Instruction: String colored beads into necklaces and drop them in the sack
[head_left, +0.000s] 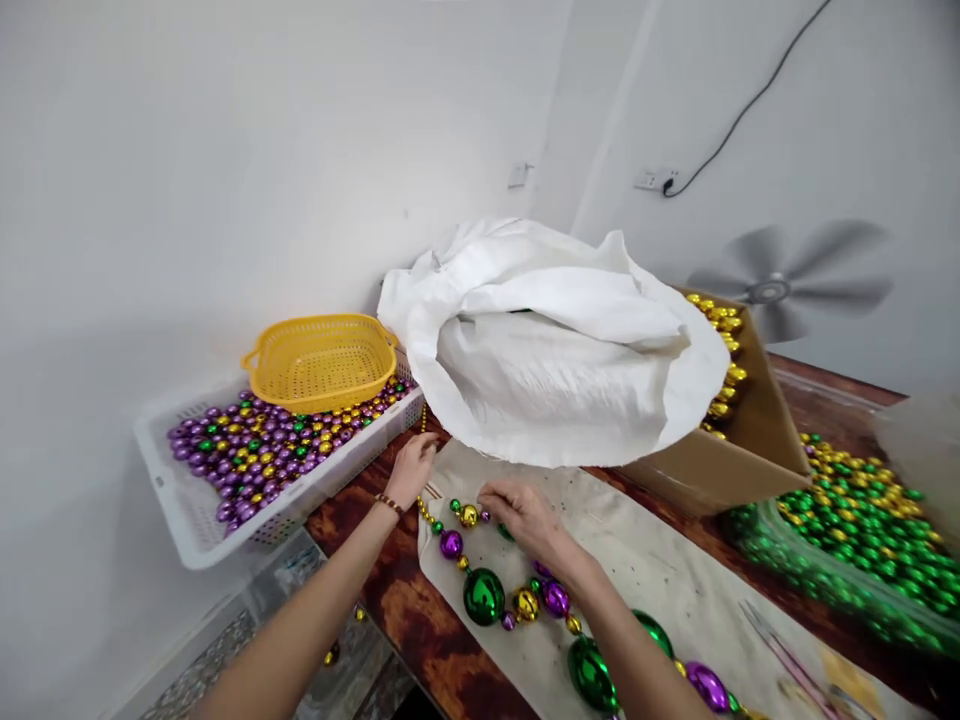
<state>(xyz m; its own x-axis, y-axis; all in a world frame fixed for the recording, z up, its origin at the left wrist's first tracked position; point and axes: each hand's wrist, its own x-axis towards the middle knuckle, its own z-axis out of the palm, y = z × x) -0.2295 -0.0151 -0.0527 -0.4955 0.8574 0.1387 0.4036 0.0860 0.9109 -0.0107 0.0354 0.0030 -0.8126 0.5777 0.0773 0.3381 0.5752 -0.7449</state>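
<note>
A garland of shiny beads in mixed sizes lies on the pale cloth (652,540), with a large green ball (484,597), a purple ball (451,544) and a gold ball (526,603) on it. My left hand (415,470) is closed at the far left edge of the cloth, close to small gold beads; what its fingertips pinch is too small to make out. My right hand (529,515) pinches at the garland's short upper run, beside a small gold bead (469,516) and a tiny purple one. Its fingers and forearm hide part of the garland.
A white sack (555,390) gapes open just beyond my hands. At left, a yellow basket (322,365) rests on a white crate (176,525) of loose beads. On the right are a cardboard box (712,470) of gold beads, many green and gold beads (877,530), scissors (787,655) and a spinning fan (772,290).
</note>
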